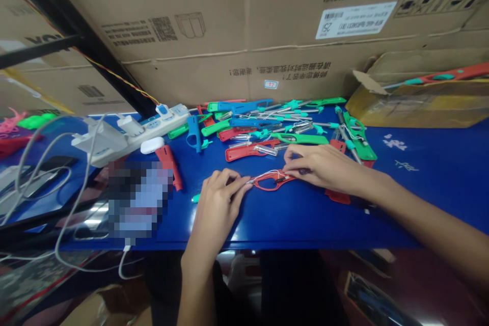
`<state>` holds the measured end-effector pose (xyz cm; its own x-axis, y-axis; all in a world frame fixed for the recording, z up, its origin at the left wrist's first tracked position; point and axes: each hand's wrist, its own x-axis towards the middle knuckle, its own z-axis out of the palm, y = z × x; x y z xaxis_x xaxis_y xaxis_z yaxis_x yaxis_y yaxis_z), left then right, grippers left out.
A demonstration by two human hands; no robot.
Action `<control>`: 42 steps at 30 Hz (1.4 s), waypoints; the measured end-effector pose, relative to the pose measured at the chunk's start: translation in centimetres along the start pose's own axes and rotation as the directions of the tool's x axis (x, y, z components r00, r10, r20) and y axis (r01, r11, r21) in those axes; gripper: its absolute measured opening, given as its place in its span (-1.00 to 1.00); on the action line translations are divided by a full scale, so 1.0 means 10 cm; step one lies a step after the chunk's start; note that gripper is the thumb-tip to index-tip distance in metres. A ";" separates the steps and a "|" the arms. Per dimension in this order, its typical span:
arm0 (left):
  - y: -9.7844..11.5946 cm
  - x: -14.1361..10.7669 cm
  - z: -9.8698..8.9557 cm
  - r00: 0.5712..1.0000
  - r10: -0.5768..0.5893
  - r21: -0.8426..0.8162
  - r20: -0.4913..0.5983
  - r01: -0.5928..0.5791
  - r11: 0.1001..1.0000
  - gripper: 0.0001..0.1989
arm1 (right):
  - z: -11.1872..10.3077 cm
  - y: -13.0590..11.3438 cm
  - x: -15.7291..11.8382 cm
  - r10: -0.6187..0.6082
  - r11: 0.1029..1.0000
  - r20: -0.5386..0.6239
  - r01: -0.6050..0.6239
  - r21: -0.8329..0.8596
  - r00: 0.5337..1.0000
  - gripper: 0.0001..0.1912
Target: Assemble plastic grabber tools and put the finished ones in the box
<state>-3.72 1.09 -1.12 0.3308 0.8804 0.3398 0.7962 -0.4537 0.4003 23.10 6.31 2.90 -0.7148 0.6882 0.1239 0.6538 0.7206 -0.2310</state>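
An orange-red plastic shell [269,187] with an oval opening and thin white wires lies low over the blue table, between my hands. My left hand [221,191] pinches its left end, where a metal tip shows at the fingertips. A teal tip [196,198] sticks out on the far side of that hand. My right hand [311,165] has its fingers closed on the shell's right end, thumb and forefinger together at the wires. A small dark piece sits under its fingers. Behind the hands lies a pile of green, blue and red shells [255,123] with metal tubes.
A power strip [153,127] with chargers and cables stands at the left, near a white earbud case [152,145], a red shell [170,165] and a blurred phone [139,201]. Large cartons [237,20] form the back. An open box [420,104] sits at the right.
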 end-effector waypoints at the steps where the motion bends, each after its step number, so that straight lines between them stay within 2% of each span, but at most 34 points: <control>1: 0.00 0.00 0.00 1.000 0.001 -0.003 0.000 -0.001 1.000 -0.80 | 0.00 0.00 0.00 0.006 1.000 -0.004 -0.006 0.007 1.000 -0.72; 4: 0.00 0.00 0.00 1.000 0.003 -0.007 -0.002 -0.003 1.000 -0.80 | 0.02 0.04 -0.02 0.005 0.999 -0.027 -0.004 0.035 1.000 -0.72; 9: 0.00 0.00 0.00 1.000 0.002 0.016 0.007 -0.002 1.000 -0.79 | 0.08 0.14 -0.02 -0.071 0.991 -0.043 0.076 0.108 0.997 -0.69; 14: -0.01 0.00 0.00 1.000 0.008 0.031 0.005 -0.008 0.999 -0.78 | 0.08 0.19 -0.03 -0.128 0.990 -0.017 0.129 0.063 0.992 -0.68; 19: -0.01 0.00 0.00 1.000 0.005 0.046 0.001 -0.005 0.999 -0.78 | 0.07 0.17 -0.02 -0.103 0.992 0.039 0.100 0.075 0.994 -0.63; 26: -0.01 0.00 0.00 1.000 0.015 0.039 0.004 -0.016 0.999 -0.78 | -0.02 0.13 0.09 -0.066 0.976 0.098 0.044 0.211 0.993 -0.74; 31: -0.01 0.00 0.01 1.000 0.025 0.026 -0.006 -0.025 0.999 -0.78 | -0.20 0.09 0.24 -0.085 0.993 0.235 0.062 0.104 0.968 -0.79; 36: -0.03 0.00 0.01 1.000 0.028 0.028 -0.002 -0.028 0.999 -0.79 | -0.36 -0.05 0.46 -0.075 0.990 0.373 0.113 -0.082 0.925 -0.83; 39: -0.04 -0.01 0.02 1.000 0.030 0.026 -0.003 -0.030 0.999 -0.79 | -0.39 -0.12 0.54 -0.039 0.983 0.383 0.104 -0.149 0.923 -0.80; 42: -0.04 -0.02 0.02 1.000 0.029 0.024 -0.003 -0.028 0.999 -0.78 | -0.35 -0.12 0.50 -0.011 0.988 0.352 0.064 -0.139 0.936 -0.83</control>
<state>-3.98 1.15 -1.51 0.3517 0.8666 0.3541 0.7981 -0.4752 0.3704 19.58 9.18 7.21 -0.7639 0.6064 -0.2207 0.6345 0.7681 -0.0858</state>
